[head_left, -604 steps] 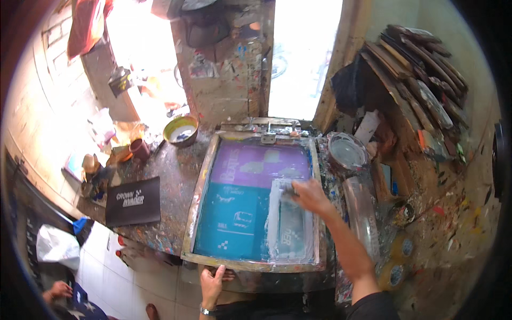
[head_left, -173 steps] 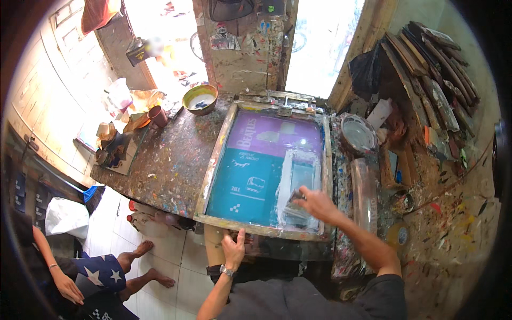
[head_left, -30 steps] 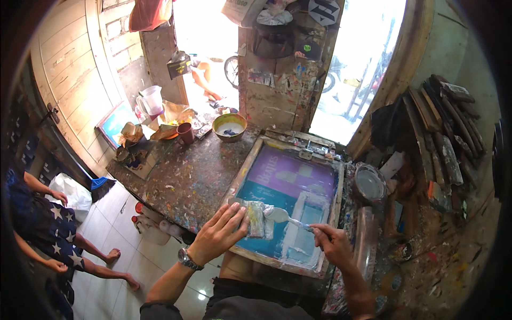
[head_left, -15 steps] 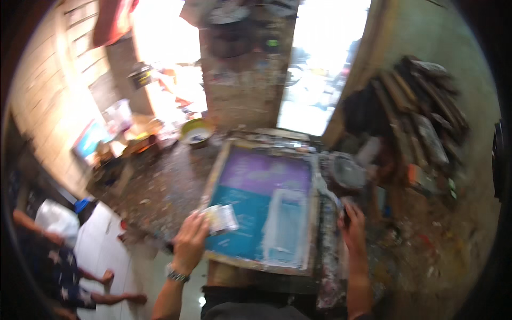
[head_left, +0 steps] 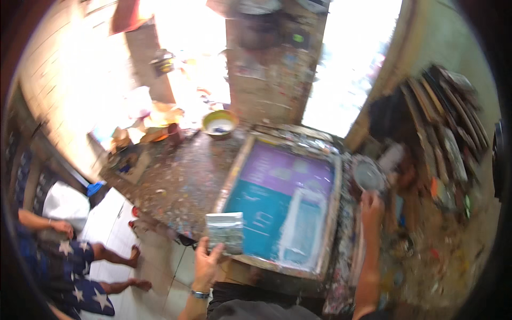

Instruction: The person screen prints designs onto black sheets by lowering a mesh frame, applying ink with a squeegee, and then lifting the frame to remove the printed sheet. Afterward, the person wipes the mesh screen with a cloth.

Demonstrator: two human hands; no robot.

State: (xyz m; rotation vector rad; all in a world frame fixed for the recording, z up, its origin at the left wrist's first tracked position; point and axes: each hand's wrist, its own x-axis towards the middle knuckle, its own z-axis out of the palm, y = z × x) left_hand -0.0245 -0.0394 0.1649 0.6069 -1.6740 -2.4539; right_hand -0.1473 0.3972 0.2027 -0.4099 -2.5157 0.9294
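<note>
My left hand [head_left: 205,264] pinches a small flat packet [head_left: 225,233], silvery with a grey-green face, by its lower edge. It is held upright near the front left corner of a wooden-framed printing screen [head_left: 261,213]. The screen's mesh is purple at the far side and teal at the near side, with a pale whitish rectangle at the near right. My right hand [head_left: 372,205] is closed at the near rim of a round grey tub [head_left: 368,175], right of the screen. Whatever its fingers grip there is hidden and blurred.
A paint-stained worktable [head_left: 181,186] carries the screen. At its back stands a yellow-rimmed bowl [head_left: 220,124]. Wooden frames [head_left: 448,122] lean stacked on the right. At the lower left a person [head_left: 64,256] in star-patterned shorts sits beside a white bag [head_left: 66,205].
My left hand has drawn back from over the screen and raised the packet upright. My right hand has moved farther away, to the tub's rim. The whole view has shifted.
</note>
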